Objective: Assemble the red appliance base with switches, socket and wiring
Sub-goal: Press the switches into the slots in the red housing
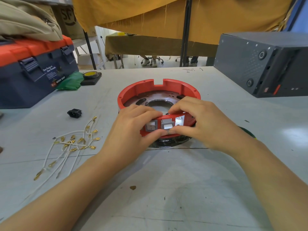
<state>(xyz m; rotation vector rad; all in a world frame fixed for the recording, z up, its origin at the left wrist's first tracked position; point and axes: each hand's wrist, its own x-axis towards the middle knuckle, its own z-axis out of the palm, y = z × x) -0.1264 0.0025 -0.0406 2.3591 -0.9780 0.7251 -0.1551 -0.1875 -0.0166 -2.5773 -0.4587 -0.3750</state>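
The red appliance base (159,90), a round open ring with a notch in its far rim, sits near the middle of the counter (183,180), toward the far edge. Both hands work at its near wall. The left hand (133,129) wraps the wall from the left, fingers curled over the rim and thumb pressed under the lower edge. The right hand (200,120) pinches the same wall from the right, fingers hooked over the rim and thumb tip against the bottom of the right switch (167,125). So both hands are clamped on the base, thumbs nearly meeting. 2 grey rocker switches sit side by side in the wall; the left switch (150,126) is partly hidden by the left hand.

Left of the base, well apart from it, a black power socket (74,113) lies loose on the counter. Nearer the front edge a tangle of white wires (70,147) with brass terminals is spread out. At the far left corner stand a blue and orange toolbox (33,70), a green bag (71,82) and a roll of tape (90,75). A dark grey box (260,64) occupies the far right corner.
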